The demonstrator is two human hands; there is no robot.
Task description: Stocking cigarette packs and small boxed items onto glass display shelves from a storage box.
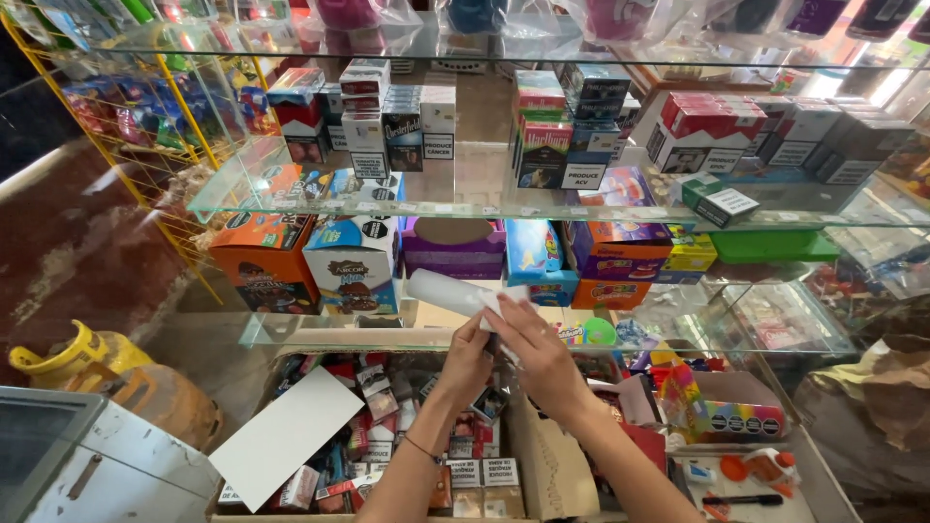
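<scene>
Nearest the camera, a white card [288, 435] lies slanted across an open cardboard box [542, 470] packed with small packets. Just above it, both forearms rise to meet at the front edge of the lower glass shelf [291, 334]. The left hand [467, 363] is closed with fingers pinched on the lower end of a white paper roll [455, 292], and the right hand [538, 351] lies over it, its fingers bent around the same end, so both hands grasp the roll (how tightly cannot be told). The roll sticks out up and to the left of the hands, tilted, its free end over the shelf edge and in front of a purple box [453, 247].

To the right, a rainbow-striped packet [741, 418] sits near a black marker [765, 500]. At the left stands a yellow gas cylinder [87, 360]. Behind the roll, the shelf carries an orange box [262, 260] and a blue-and-white box [354, 261]. Farther up, the upper glass shelf [484, 184] holds stacks of cigarette packs [702, 131], with a yellow wire rack [145, 116] beyond at the left.
</scene>
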